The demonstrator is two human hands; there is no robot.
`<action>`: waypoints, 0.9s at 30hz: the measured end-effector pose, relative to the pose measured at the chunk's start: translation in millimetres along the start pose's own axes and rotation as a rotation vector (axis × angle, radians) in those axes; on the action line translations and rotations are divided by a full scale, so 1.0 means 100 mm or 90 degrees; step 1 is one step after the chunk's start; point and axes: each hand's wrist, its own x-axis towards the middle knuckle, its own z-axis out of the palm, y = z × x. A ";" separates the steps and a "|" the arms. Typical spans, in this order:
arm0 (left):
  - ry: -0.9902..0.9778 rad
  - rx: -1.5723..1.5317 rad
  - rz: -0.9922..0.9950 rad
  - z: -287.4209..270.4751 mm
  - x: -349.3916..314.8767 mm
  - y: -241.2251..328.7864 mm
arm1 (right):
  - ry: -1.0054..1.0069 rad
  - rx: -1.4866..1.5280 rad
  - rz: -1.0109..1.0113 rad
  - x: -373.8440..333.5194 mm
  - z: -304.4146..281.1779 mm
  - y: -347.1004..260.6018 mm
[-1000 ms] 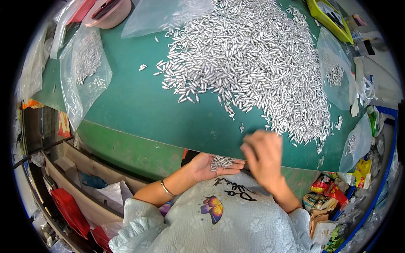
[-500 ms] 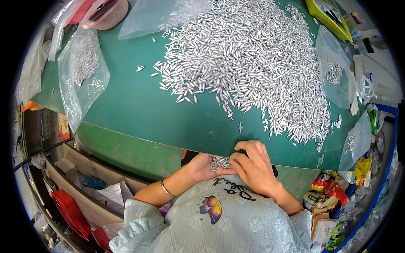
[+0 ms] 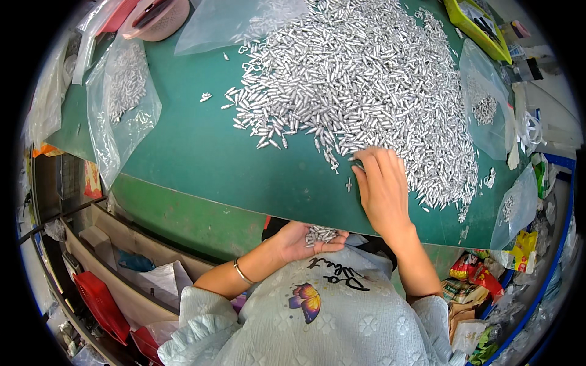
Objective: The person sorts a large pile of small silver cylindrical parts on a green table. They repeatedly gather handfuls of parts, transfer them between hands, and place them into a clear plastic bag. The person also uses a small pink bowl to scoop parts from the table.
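A wide heap of small silver bullet-shaped metal pieces (image 3: 342, 79) covers the far middle and right of the green tabletop. At its near edge my right hand (image 3: 384, 189) reaches over the table, thumb and fingertips drawn together, and a silver piece appears to sit at their tips. My left hand (image 3: 293, 243) stays low by the table's front edge, palm up and cupped around a small cluster of silver metal pieces (image 3: 320, 235). Just left of the right hand lies a lone cross-shaped silver piece (image 3: 349, 184).
Clear plastic bags with silver parts lie at the left (image 3: 125, 91) and right (image 3: 485, 104). A pink basket (image 3: 160, 27) stands at the far left, a yellow-green tray (image 3: 479, 30) at the far right. Below the table are a drawer (image 3: 134, 262) and red bins (image 3: 101, 308).
My right hand has left the cupped left hand and moved forward to the heap's near edge. The left hand stays in nearly the same place with its pieces.
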 end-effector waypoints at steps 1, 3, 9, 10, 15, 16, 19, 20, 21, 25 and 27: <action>0.001 0.002 0.000 0.01 0.00 0.00 | 0.001 0.007 -0.004 0.01 0.00 0.01; -0.003 -0.001 -0.002 0.02 0.01 0.01 | -0.033 0.034 -0.003 0.02 -0.03 0.04; -0.010 -0.025 -0.009 0.00 0.03 -0.01 | -0.073 0.072 0.028 0.03 -0.05 0.01; -0.002 -0.036 -0.011 -0.04 0.04 -0.01 | -0.084 0.075 0.036 0.03 -0.06 0.00; 0.006 -0.032 -0.013 -0.11 0.06 -0.02 | -0.075 0.099 0.011 -0.05 -0.08 -0.01; -0.009 -0.040 -0.017 -0.09 0.06 -0.01 | -0.060 0.106 0.009 -0.05 -0.06 -0.02; -0.016 0.023 -0.003 0.01 0.04 -0.01 | -0.078 0.128 -0.001 -0.06 -0.02 0.01; -0.005 0.022 -0.004 0.02 0.05 -0.01 | -0.075 0.135 0.004 -0.07 -0.03 0.02; 0.007 0.023 -0.005 0.03 0.04 -0.02 | -0.079 0.127 0.020 -0.10 -0.05 0.00; -0.018 0.011 -0.020 0.07 0.03 -0.02 | -0.111 0.132 0.054 -0.32 -0.16 -0.06; 0.028 0.054 -0.025 0.17 0.01 0.00 | -0.143 0.177 0.049 -0.46 -0.25 -0.13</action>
